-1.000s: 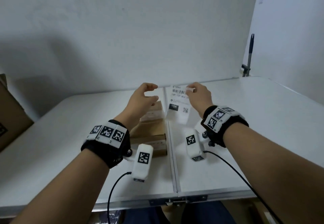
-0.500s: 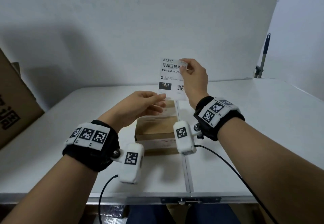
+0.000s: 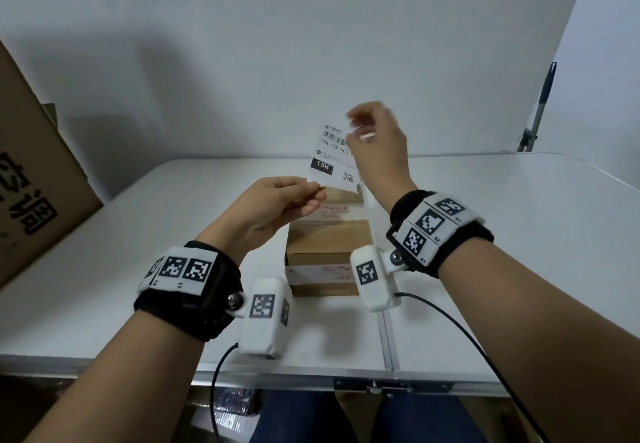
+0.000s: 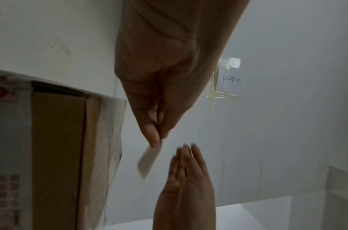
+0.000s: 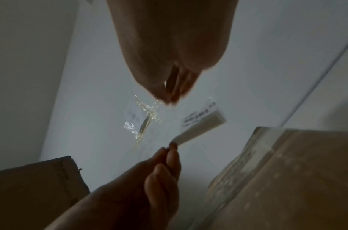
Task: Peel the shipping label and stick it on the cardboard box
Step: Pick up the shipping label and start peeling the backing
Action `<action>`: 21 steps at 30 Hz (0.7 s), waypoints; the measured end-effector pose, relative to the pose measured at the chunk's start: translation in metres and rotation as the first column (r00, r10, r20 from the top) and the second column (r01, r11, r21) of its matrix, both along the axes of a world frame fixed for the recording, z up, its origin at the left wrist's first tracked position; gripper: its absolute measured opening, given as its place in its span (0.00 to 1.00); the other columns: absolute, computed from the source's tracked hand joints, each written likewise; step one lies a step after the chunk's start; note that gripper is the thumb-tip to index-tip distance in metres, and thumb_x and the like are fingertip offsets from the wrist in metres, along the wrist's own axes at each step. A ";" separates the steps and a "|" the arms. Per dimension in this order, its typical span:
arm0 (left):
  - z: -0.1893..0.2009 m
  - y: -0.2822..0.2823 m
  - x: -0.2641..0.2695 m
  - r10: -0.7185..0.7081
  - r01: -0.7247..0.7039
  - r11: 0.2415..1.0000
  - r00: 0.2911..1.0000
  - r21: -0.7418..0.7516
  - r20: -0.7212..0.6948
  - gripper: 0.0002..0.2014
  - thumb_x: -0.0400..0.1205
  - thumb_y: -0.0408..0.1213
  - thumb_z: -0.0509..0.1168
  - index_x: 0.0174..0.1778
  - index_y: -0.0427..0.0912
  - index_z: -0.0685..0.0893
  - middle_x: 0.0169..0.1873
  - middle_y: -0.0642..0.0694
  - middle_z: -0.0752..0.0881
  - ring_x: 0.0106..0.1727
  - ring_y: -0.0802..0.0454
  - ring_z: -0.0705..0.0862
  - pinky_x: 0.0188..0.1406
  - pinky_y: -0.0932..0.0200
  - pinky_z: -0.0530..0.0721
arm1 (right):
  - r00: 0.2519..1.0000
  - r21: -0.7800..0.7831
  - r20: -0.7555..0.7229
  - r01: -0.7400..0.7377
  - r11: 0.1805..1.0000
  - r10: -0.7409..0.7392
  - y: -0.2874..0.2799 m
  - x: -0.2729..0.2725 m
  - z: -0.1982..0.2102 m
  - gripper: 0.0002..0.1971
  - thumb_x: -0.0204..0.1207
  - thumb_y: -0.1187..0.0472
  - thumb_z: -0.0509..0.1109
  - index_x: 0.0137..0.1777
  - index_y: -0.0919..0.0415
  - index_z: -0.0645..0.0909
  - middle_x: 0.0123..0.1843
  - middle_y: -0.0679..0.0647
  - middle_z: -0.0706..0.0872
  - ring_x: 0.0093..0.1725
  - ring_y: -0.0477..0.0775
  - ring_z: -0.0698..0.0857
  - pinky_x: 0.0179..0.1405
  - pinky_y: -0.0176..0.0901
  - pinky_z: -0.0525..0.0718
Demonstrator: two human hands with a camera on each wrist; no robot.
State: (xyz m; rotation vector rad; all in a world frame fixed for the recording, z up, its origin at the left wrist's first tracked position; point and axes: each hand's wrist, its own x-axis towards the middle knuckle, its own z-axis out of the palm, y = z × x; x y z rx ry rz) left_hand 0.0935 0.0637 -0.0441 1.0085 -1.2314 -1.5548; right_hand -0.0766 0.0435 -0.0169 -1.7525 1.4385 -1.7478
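Note:
A white shipping label with a barcode and a black "15H" patch hangs upright in the air above the small brown cardboard box. My left hand pinches its lower left corner between thumb and fingers. The left wrist view shows that pinch on the label, with the box beside it. My right hand is blurred by the label's upper right corner. In its wrist view the right hand has its fingertips close together, a gap away from the label.
The box stands mid-table on a white folding table, near the centre seam. A large printed cardboard carton stands at the left edge. A pole leans at the back right. A taped note hangs on the wall.
My left hand has taken hold of the label's lower left corner. My right hand has come off the top right corner and moved up. The label stays raised over the box.

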 end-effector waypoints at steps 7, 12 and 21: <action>-0.004 -0.003 -0.003 0.052 -0.052 0.997 0.999 -0.060 0.002 0.05 0.80 0.32 0.69 0.42 0.34 0.89 0.36 0.43 0.89 0.33 0.56 0.86 0.40 0.69 0.88 | 0.940 0.279 -0.217 -0.199 0.940 0.263 0.015 0.011 -0.013 0.07 0.75 0.63 0.70 0.47 0.57 0.90 0.47 0.49 0.92 0.50 0.44 0.88 0.49 0.27 0.80; -0.007 -0.004 -0.002 0.028 -0.029 0.997 1.000 -0.071 -0.015 0.05 0.80 0.30 0.68 0.45 0.33 0.89 0.38 0.42 0.90 0.34 0.57 0.87 0.41 0.69 0.89 | 0.951 0.278 -0.150 -0.223 0.934 0.271 0.018 0.005 -0.019 0.08 0.76 0.61 0.71 0.49 0.58 0.91 0.46 0.48 0.92 0.48 0.41 0.87 0.43 0.17 0.77; -0.005 -0.003 -0.001 -0.015 0.020 0.992 0.999 -0.125 0.039 0.07 0.83 0.28 0.64 0.47 0.33 0.89 0.42 0.40 0.89 0.37 0.55 0.87 0.47 0.66 0.89 | 0.959 0.292 -0.083 -0.236 0.927 0.270 0.021 0.003 -0.023 0.08 0.75 0.61 0.72 0.50 0.59 0.90 0.46 0.50 0.92 0.50 0.43 0.88 0.44 0.21 0.77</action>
